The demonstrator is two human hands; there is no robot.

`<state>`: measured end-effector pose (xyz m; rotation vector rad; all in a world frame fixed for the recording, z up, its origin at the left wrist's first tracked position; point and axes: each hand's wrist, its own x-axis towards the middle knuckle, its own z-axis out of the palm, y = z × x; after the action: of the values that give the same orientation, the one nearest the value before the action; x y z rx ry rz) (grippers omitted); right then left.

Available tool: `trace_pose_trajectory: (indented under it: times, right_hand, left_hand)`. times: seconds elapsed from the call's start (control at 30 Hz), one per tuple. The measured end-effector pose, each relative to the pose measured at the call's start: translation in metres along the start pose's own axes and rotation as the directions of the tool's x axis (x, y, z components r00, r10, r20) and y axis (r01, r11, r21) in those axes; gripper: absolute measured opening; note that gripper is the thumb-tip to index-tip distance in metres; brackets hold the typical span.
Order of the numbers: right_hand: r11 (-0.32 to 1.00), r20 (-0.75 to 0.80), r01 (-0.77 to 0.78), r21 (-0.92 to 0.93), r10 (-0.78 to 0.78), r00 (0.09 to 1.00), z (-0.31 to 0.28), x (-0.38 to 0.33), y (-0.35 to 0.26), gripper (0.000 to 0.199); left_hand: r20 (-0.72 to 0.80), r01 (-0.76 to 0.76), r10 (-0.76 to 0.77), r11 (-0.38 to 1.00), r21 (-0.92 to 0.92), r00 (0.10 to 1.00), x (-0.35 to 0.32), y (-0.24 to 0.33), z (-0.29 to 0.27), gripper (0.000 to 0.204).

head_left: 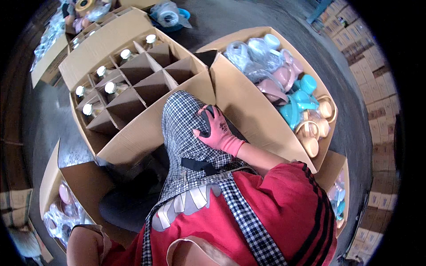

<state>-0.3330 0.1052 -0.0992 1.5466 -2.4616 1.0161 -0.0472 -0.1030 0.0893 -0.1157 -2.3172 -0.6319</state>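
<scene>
My right hand (217, 131), in a pink glove with black on the palm and fingertips, rests on my knee over a checked apron (186, 133). Its thumb stands apart from the fingers and it holds nothing. My left arm (84, 246) enters at the lower left, and its hand is out of view. Ahead of my knee stands a carton with cardboard dividers (148, 82); several white-capped bottles (111, 88) sit in its left and far cells. To the right, an open carton (253, 117) holds teal, pink and peach plastic tops (290, 113) with looped handles, some in clear wrapping.
At the lower left an open carton (82, 177) holds wrapped plastic parts (66, 217). Another open carton (339, 177) stands at the right behind my arm. A blue basin (183, 17) with a clear roll lies far ahead. Stacked cartons (377, 88) line the right side.
</scene>
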Motion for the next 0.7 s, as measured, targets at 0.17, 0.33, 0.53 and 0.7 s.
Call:
trace_pose_trajectory:
  times: [0.17,0.33,0.53,0.7]
  right_hand:
    - [0.998,-0.001,-0.046,-0.034,0.046,0.999,-0.018,-0.010,-0.001,0.052]
    - [0.982,0.020,-0.180,-0.057,0.181,0.983,-0.022,-0.028,-0.006,0.053]
    - [0.965,-0.005,-0.230,-0.123,0.231,0.973,-0.005,-0.043,-0.001,0.060]
    - [0.995,0.073,-0.101,-0.020,0.103,0.992,0.017,-0.025,0.014,0.053]
  left_hand:
    - [-0.050,-0.047,0.044,0.997,-0.060,0.998,-0.002,-0.019,0.006,0.023]
    - [-0.154,-0.102,0.082,0.987,-0.128,0.985,-0.008,-0.031,0.009,0.022]
    - [-0.666,-0.006,-0.105,0.987,-0.162,0.738,-0.046,-0.012,0.018,0.020]
    - [-0.564,0.473,-0.556,0.827,-0.303,0.611,-0.089,-0.031,0.089,0.019]
